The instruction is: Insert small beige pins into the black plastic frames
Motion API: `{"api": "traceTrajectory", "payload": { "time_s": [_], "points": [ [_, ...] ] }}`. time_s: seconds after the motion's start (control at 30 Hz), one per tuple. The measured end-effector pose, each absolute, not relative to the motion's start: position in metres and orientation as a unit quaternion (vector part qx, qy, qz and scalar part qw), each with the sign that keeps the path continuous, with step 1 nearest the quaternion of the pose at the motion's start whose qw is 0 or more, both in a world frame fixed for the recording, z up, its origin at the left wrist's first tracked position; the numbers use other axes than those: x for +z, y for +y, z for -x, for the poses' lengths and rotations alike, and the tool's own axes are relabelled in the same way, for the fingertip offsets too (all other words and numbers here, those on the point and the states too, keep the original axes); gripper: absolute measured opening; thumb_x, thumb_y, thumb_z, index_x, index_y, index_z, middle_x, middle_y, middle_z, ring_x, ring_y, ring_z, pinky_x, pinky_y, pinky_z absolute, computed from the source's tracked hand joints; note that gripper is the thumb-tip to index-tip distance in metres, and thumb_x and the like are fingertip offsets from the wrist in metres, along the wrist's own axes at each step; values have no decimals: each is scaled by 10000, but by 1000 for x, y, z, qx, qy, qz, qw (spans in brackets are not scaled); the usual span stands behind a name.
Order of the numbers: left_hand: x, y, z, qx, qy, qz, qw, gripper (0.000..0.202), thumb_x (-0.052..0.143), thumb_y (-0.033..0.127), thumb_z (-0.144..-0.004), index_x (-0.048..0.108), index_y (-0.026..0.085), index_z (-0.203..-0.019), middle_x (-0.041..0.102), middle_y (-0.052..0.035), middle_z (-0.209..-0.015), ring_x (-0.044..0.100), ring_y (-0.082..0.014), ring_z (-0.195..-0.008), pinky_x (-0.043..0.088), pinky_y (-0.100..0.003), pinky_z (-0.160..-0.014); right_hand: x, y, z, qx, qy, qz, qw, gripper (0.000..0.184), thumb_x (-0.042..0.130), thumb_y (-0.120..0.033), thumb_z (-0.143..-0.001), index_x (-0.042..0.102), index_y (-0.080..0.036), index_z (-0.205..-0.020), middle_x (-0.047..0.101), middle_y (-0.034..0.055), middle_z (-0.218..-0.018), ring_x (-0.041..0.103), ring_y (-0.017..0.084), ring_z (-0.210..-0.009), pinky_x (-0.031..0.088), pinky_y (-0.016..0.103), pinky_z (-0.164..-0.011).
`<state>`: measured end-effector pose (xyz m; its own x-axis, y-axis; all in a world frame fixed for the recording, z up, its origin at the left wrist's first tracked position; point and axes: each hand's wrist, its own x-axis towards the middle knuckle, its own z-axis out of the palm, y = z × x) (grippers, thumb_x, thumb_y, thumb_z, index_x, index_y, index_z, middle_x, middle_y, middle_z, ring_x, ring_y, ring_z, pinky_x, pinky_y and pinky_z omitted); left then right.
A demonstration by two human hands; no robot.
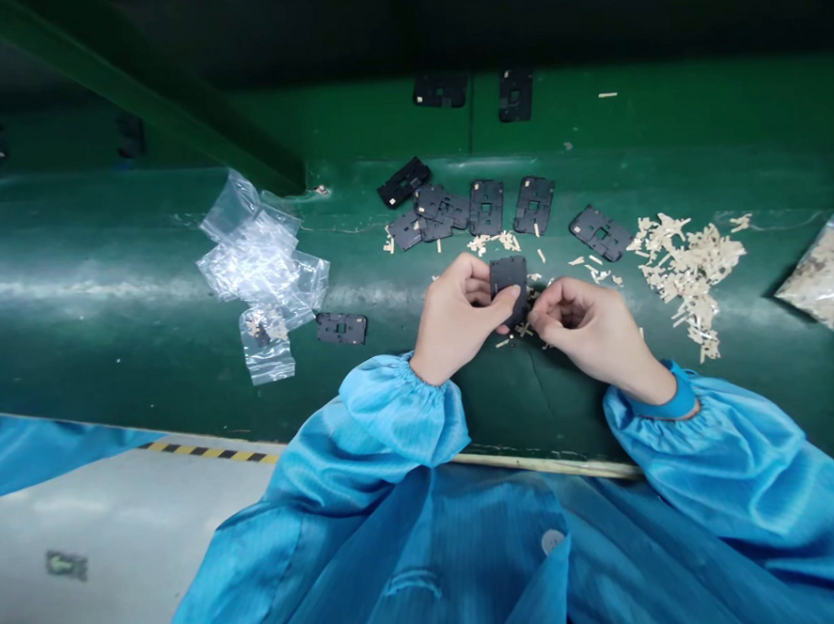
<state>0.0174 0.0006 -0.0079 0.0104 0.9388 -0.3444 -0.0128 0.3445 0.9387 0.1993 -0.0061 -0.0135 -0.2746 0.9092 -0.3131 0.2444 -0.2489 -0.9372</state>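
Item, one black plastic plate (505, 276): raised just above the green bench (141, 315), in front of the wearer's chest and between the two hands. Its long axis runs near-to-far, one short end toward the body and the other toward the loose plates beyond; which end counts as its front, I cannot tell.

Item, left hand (451, 317): the nearer of the two, in contact, gripping the plate by its left side with the thumb laid across the lower face. From this palm the plate lies to the right.

Item, right hand (594, 331): just beside the plate's right edge, fingers curled, thumb and forefinger drawn narrow. From my remote view I cannot tell whether they meet or pinch anything. From these fingertips the plate lies to the left, its long edge facing them.

Item, cream slips (696, 259): heaped right of the right hand, with strays around both hands.

Item, overlapping black plates (441, 207): beyond the left hand.

Item, single black plate (342, 329): left of the left hand, lying flat, long axis side to side.

Item, clear zip bags (258, 256): piled farther left.

Item, filled zip bag (825, 273): far right, cream pieces inside.
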Motion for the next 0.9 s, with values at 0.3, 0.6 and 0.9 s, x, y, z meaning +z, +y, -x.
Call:
{"api": "traceTrajectory", "payload": {
  "time_s": [0.3, 0.6, 0.9],
  "points": [
    [-6, 1, -18, 413, 562, -402, 593, 313, 769, 247, -765, 460, 207, -799, 652, 38, -680, 613, -86, -543, 550, -176, -433, -8, -3, -198, 589, -535, 537, 281, 57, 690, -217, -783, 652, -176, -769, 670, 5, -692, 530, 105, -571, 403, 244, -537],
    [-7, 1, -18, 419, 554, -408, 593, 346, 772, 257, -766, 429, 215, -782, 639, 46, -662, 611, -88, -536, 549, -179, -426, -11, -5, -197, 584, -526, 552, 280, 47, 687, -197, -751, 643, -181, -759, 671, 4, -692, 534, 114, -583, 405, 259, -553],
    [-8, -1, -18, 417, 547, -406, 602, 352, 790, 297, -764, 451, 208, -792, 668, 33, -710, 629, -87, -573, 552, -171, -459, -14, -6, -197, 584, -528, 550, 278, 59, 686, -177, -753, 627, -184, -760, 665, -6, -691, 525, 109, -584, 396, 256, -551]
  ]
}}
